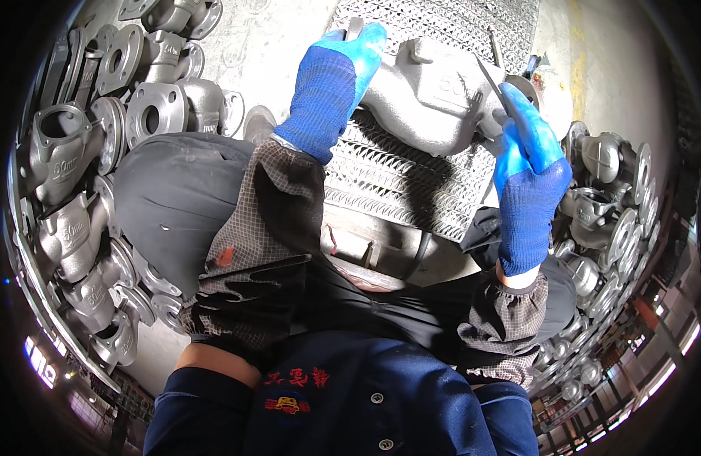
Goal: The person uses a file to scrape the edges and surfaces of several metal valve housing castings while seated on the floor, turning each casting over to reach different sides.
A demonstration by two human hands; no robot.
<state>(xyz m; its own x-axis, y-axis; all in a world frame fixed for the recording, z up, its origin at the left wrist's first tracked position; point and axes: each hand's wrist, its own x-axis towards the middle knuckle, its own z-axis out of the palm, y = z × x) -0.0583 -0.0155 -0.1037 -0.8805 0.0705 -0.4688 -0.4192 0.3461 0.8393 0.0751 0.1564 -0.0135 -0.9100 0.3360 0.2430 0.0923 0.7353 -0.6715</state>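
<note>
Along the person's left side, grey metal fittings (65, 148) stand crowded together, their round flanges turned several ways; more grey fittings (603, 158) are packed along the right side. Between the two groups, the person's black trousers (183, 178) spread with the knees wide apart, and beyond the lap lies a sheet of metal mesh (366, 171), its surface full of raised openings.

Over the mesh, at the upper middle of the view, is the pipe fitting (442, 95), a pale grey piece between the two hands. Its long axis runs from left to right across the person's front, the right end slightly nearer the body. The rounded belly bulges toward the person, while a squarish block sticks out on the far side. Raised marks on the body face upward. Its right end is partly hidden by the right hand.

The left hand (335, 83), in a blue glove, grasps the fitting's left end. The right hand (531, 159), gloved alike, is closed around a thin dark tool (490, 80), which slants up and to the left over the fitting's right part; whether its tip touches the metal, I cannot tell.
</note>
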